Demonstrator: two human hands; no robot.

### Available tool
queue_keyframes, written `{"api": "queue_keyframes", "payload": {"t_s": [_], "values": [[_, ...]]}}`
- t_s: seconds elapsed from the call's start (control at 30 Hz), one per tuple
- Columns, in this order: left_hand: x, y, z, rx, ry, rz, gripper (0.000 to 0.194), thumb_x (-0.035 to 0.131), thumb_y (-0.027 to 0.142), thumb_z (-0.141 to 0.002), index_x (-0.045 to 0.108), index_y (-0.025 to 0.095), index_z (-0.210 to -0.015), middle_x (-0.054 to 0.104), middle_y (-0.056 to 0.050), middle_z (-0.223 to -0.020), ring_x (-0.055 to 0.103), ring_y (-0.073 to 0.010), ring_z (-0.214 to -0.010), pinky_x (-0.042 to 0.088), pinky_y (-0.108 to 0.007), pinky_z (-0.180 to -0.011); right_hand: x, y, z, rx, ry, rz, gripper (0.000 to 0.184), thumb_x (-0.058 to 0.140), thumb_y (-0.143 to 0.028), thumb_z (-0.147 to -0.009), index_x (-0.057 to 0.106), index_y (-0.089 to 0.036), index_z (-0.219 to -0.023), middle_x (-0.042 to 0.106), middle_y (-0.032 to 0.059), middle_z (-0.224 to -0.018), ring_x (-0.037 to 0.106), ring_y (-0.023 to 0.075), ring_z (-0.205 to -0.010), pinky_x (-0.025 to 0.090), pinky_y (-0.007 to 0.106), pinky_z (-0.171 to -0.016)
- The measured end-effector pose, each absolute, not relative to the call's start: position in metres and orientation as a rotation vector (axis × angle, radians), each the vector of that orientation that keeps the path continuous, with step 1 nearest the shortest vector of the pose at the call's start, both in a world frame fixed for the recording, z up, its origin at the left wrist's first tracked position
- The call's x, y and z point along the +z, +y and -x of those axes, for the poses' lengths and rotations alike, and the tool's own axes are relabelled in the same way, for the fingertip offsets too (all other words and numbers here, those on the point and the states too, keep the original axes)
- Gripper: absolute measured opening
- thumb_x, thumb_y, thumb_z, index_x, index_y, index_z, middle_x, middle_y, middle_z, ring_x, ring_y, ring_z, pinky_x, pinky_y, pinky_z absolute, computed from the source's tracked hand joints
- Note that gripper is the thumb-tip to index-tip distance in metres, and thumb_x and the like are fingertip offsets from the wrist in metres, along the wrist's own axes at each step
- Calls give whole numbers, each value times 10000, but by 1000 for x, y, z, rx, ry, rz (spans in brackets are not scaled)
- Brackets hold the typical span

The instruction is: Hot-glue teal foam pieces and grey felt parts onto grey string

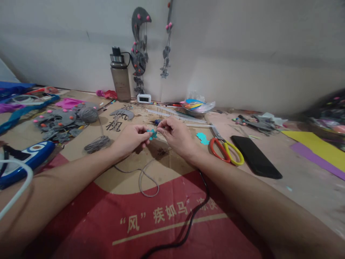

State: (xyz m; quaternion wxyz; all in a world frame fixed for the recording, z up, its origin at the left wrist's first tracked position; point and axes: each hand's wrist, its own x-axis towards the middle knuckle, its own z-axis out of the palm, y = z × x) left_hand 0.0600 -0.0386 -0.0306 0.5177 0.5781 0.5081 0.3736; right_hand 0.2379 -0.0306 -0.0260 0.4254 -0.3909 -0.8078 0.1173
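Between thumb and fingers, my left hand (134, 139) pinches a small teal felt piece (152, 134) above the cardboard. Close on its right, my right hand (175, 135) is closed, thumb and forefinger pressed together near the felt; anything in that pinch is too small to make out. A grey cord (149, 181) loops on the cardboard below my hands, and a bundle of grey yarn (97, 144) lies left of my left wrist. More teal felt shapes (202, 138) lie to the right of my right hand, beside scissors (225, 146) with red and yellow handles.
A black phone (256, 156) lies right of the scissors. A bottle (120, 77) and small digital clock (143, 98) stand by the wall. Grey felt pieces with pompoms (61, 120) pile up left. A black cable (192, 219) crosses the red printed cardboard (167, 237) in front.
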Motion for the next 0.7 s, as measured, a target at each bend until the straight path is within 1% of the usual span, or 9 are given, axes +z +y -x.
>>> {"api": "queue_keyframes", "payload": {"t_s": [0.17, 0.37, 0.7], "values": [[-29, -41, -62, 865, 1219, -1434, 129, 629, 286, -753, 591, 162, -762, 563, 15, -565, 459, -55, -385, 325, -155, -323, -28, -28, -238, 274, -2047, 914, 73, 557, -243, -843, 580, -185, -805, 570, 23, -785, 477, 139, -716, 347, 280, -634], [-28, -41, -62, 870, 1223, -1406, 141, 636, 293, -750, 590, 161, -762, 556, 22, -553, 457, -51, -385, 341, -155, -339, -30, -26, -239, 277, -2038, 976, 70, 554, -225, -835, 560, -190, -775, 564, 24, -773, 475, 144, -719, 347, 280, -625], [-34, -34, -56, 963, 1222, -1407, 167, 650, 317, -732, 582, 164, -734, 578, 18, -556, 469, -56, -389, 320, -157, -337, -34, -26, -240, 249, -2023, 1012, 73, 553, -219, -829, 553, -193, -761, 553, 16, -747, 467, 143, -699, 342, 283, -628]]}}
